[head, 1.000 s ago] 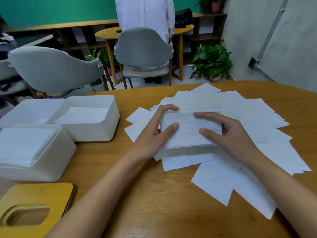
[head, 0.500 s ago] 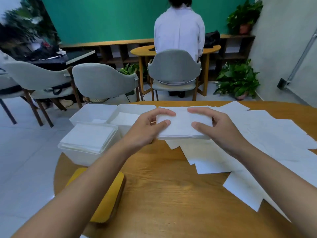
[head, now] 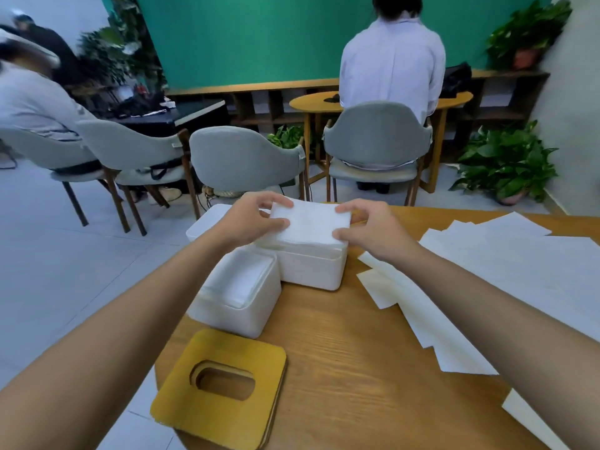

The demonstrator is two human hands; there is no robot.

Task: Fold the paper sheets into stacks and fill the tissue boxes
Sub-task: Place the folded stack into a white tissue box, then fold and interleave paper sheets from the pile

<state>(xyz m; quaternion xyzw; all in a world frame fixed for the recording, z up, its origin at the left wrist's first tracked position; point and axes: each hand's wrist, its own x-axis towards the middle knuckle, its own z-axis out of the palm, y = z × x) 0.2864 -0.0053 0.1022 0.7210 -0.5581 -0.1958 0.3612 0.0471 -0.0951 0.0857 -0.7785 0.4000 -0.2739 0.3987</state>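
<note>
White folded stack (head: pixel 310 222) of paper sits level over the open top of the middle tissue box (head: pixel 310 271), carried between both hands. Left hand (head: pixel 256 219): thumb on the near top face, fingers curled over the far left corner, pinching that end. Right hand (head: pixel 373 228): thumb and fingers pinching the right end the same way. Cannot tell whether the stack's underside already rests on the rim or on paper inside; its lower edge meets the opening. Near tissue box (head: pixel 237 297): white, filled with folded paper close to the rim, touching the middle box's left front corner. Far tissue box (head: pixel 203 222): largely hidden behind the left hand and wrist, contents not visible. Yellow wooden lid (head: pixel 246 423) with an oval slot lies flat at the near left edge of the tabletop (head: pixel 357 368), apart from the near box. Loose sheets (head: pixel 519 271), unfolded and overlapping, cover the right side of the tabletop; the nearest corner lies just beside the right wrist, and the right forearm crosses over some of them. Beyond the tabletop: grey chairs (head: pixel 243 157), a person in a pale shirt (head: pixel 393 60) seated back-turned at a second round table, potted plants (head: pixel 506 160), green wall (head: pixel 259 37).
</note>
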